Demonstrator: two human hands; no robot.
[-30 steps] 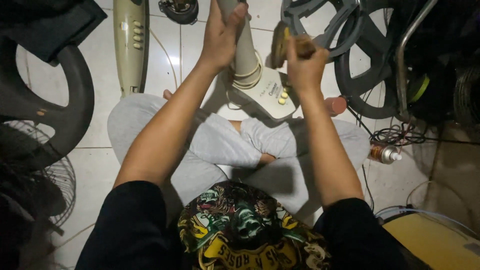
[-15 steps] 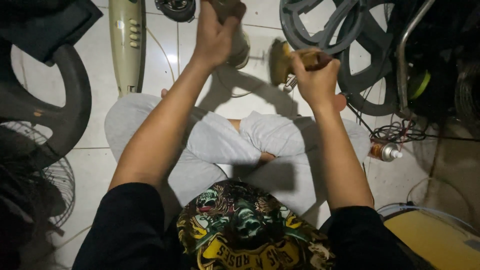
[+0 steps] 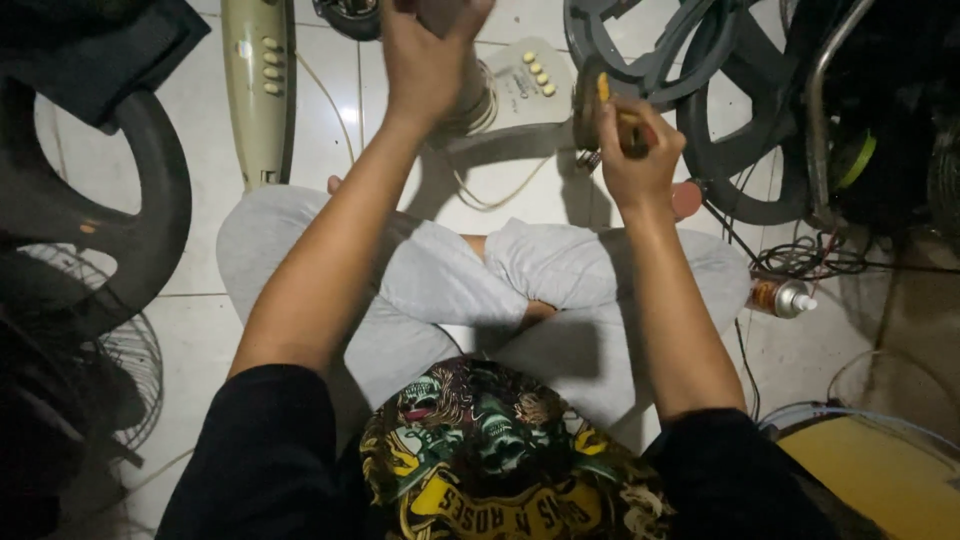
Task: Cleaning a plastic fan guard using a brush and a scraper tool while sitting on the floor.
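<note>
Sitting cross-legged on the white tiled floor (image 3: 190, 310), the person is gripping the cream plastic fan base (image 3: 520, 95) with the left hand (image 3: 425, 55) while the right hand (image 3: 635, 160) is clenching a yellow-handled brush (image 3: 600, 105), probably cleaning it; steady bracing seems needed.

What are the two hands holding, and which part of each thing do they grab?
The left hand grips the cream fan stand around its upright neck. The right hand is closed on the handle of a brush; its bristle head shows above the fist.
</note>
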